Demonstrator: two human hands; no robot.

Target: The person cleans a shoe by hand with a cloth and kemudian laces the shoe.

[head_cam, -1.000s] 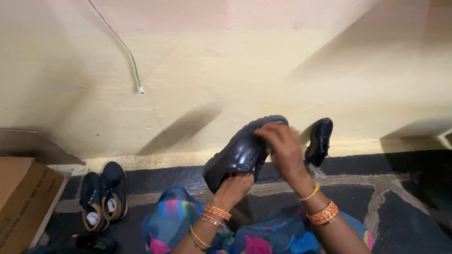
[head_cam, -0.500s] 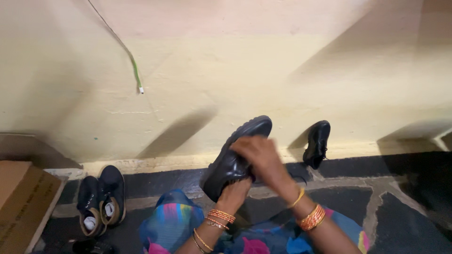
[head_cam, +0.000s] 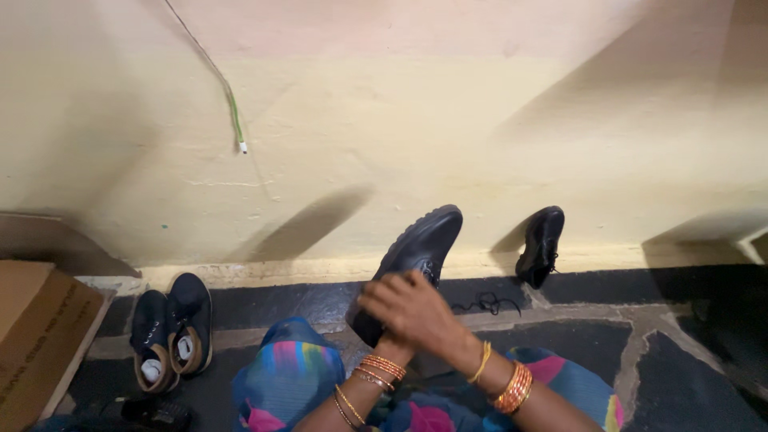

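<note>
A pale yellow wall (head_cam: pixel 416 120) is filling most of the view, with a second black shoe (head_cam: pixel 542 244) leaning toe-up against its base and a cardboard box (head_cam: pixel 36 336) sitting at the left. A dark pair of sneakers (head_cam: pixel 170 328) is lying on the stone floor (head_cam: pixel 680 376) beside it. The black shoe (head_cam: pixel 420 252) is being held above the lap, toe raised toward the wall, seemingly to steady it. The right hand (head_cam: pixel 412 312) is curling its fingers over the heel; the left hand (head_cam: pixel 384 344), mostly hidden beneath, is apparently gripping it from below. A loose black lace (head_cam: pixel 484 302) is lying nearby.
</note>
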